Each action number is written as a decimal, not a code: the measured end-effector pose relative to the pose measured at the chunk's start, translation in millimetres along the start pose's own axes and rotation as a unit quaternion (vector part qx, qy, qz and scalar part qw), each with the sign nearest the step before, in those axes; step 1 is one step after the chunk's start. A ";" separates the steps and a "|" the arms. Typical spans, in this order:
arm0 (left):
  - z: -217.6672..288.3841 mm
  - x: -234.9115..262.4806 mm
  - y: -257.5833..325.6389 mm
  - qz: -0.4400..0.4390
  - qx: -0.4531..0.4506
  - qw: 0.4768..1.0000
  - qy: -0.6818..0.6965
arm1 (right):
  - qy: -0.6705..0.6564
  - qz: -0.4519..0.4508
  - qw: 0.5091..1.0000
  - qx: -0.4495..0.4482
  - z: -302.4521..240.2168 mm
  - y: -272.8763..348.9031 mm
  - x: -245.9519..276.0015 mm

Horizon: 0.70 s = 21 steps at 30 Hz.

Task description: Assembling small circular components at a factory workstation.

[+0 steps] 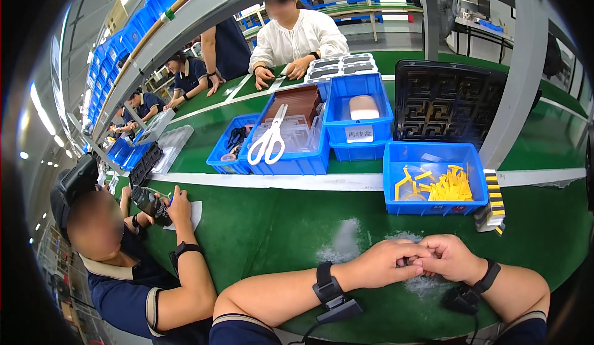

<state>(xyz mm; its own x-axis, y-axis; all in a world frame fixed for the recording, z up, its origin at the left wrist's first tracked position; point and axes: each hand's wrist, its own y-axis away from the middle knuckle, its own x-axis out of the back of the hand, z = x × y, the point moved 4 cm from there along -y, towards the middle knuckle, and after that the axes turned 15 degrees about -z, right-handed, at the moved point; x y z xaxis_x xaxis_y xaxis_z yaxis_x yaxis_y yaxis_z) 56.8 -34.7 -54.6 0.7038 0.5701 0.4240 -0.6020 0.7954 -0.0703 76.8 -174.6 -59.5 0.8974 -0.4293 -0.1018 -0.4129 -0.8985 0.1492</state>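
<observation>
Small dark part, mostly hidden, sits between the curled, meeting fingers of the left hand and right hand; which pinches it I cannot tell. Green table stretches leftward to a co-worker's arm and away to a white strip. Just beyond the hands, a blue bin holds yellow pieces; a longer bin bears white scissors.

Green workbench, bright strip lights

Navy sleeves have beige-edged cuffs; black wristbands trail cables.
</observation>
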 end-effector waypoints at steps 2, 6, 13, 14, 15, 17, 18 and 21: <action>2.6 1.0 0.0 -0.010 0.000 1.000 -0.017 | 0.001 0.001 1.000 -0.011 2.3 0.9 -2.5; 0.4 -1.6 -1.4 -0.003 0.003 1.000 0.008 | 0.021 0.007 1.000 -0.001 -2.2 2.0 -1.2; 3.9 -0.1 0.4 -0.003 -0.005 1.000 0.004 | -0.012 -0.003 1.000 0.002 -1.8 -1.7 -2.2; 4.2 -0.5 0.1 -0.004 -0.003 1.000 -0.002 | -0.002 -0.013 1.000 0.007 -1.2 -1.6 -2.5; 4.5 0.9 0.2 -0.001 0.000 1.000 -0.011 | 0.024 -0.011 0.999 0.020 -2.0 -2.6 -3.2; 5.0 2.1 -2.1 -0.004 -0.011 1.000 -0.013 | 0.019 -0.005 1.000 0.017 -2.8 -1.1 -2.1; 5.5 1.5 -1.4 -0.002 -0.018 1.000 -0.011 | 0.012 -0.003 1.000 0.011 -1.9 -0.8 -3.0; 5.4 0.4 -1.4 -0.004 -0.018 1.000 -0.002 | -0.002 -0.002 1.000 0.008 0.6 -0.4 -3.6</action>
<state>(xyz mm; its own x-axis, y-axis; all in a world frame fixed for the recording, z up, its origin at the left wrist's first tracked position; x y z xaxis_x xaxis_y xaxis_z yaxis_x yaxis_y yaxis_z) 55.9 -36.7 -49.5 0.7063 0.5634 0.4287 -0.5825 0.8066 -0.1004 73.6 -172.8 -59.8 0.8986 -0.4260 -0.1056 -0.4117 -0.9016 0.1329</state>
